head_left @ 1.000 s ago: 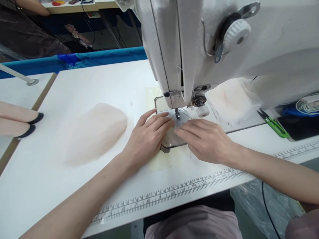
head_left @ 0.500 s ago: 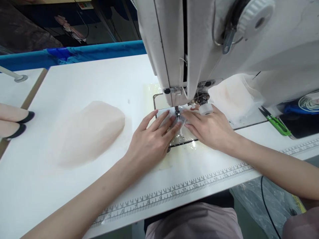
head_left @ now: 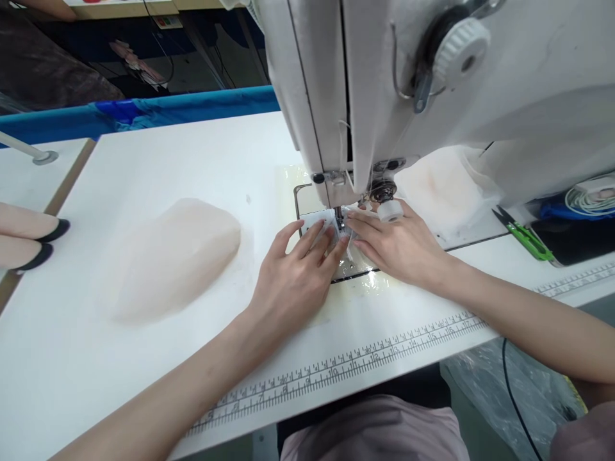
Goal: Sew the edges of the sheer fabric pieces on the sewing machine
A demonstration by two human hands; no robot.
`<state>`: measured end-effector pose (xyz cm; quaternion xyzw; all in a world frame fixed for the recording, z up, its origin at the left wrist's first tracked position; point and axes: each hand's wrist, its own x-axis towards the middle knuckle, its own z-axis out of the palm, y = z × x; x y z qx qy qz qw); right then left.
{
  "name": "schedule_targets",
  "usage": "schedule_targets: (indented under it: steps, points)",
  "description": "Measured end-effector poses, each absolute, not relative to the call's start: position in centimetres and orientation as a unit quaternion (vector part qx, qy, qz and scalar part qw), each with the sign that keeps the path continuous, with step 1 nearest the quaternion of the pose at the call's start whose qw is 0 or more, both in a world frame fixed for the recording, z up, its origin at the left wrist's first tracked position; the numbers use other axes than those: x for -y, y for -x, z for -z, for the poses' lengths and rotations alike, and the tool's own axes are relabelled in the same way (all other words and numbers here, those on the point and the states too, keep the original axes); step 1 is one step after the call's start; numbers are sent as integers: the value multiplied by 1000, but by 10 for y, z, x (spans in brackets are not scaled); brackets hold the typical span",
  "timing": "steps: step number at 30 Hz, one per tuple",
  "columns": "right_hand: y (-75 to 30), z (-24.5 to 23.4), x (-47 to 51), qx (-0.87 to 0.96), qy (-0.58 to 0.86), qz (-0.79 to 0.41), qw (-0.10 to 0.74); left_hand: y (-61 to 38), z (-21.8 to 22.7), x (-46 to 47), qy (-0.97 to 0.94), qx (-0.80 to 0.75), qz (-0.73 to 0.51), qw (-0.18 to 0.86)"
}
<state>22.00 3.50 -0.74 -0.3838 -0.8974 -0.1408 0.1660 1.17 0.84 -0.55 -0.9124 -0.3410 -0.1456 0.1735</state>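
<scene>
A white sewing machine (head_left: 408,83) fills the upper right of the view. Under its needle (head_left: 339,218) lies a small sheer pale fabric piece (head_left: 348,253) on the metal needle plate. My left hand (head_left: 295,275) lies flat on the fabric left of the needle, fingers stretched out and pressing down. My right hand (head_left: 398,246) lies flat on the fabric right of the needle, its fingertips close to the presser foot. Neither hand grips anything.
A stack of pale pink sheer pieces (head_left: 175,256) lies left on the white table (head_left: 144,160). More pale fabric (head_left: 444,192) sits behind the machine. Green thread snips (head_left: 526,237) lie right. A printed ruler (head_left: 365,362) runs along the front edge. Two skin-toned forms with black tips (head_left: 33,240) are far left.
Both hands have moved forward toward the needle with the fabric. The right hand has slid from in front of the needle to beside the presser foot. The camera shifted slightly.
</scene>
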Motion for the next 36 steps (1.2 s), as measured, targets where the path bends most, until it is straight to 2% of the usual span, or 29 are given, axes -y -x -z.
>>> schedule_targets:
  steps: [6, 14, 36]
  points:
    - [-221, 9, -35, 901, 379, 135, 161, -14, 6, -10, 905, 344, 144, 202]
    - [-221, 8, -31, 898, 318, 171, 250, -12, 11, -10, 901, 360, 166, 176]
    - [-227, 6, -26, 921, 274, 152, 230, -7, 7, -8, 900, 364, 190, 147]
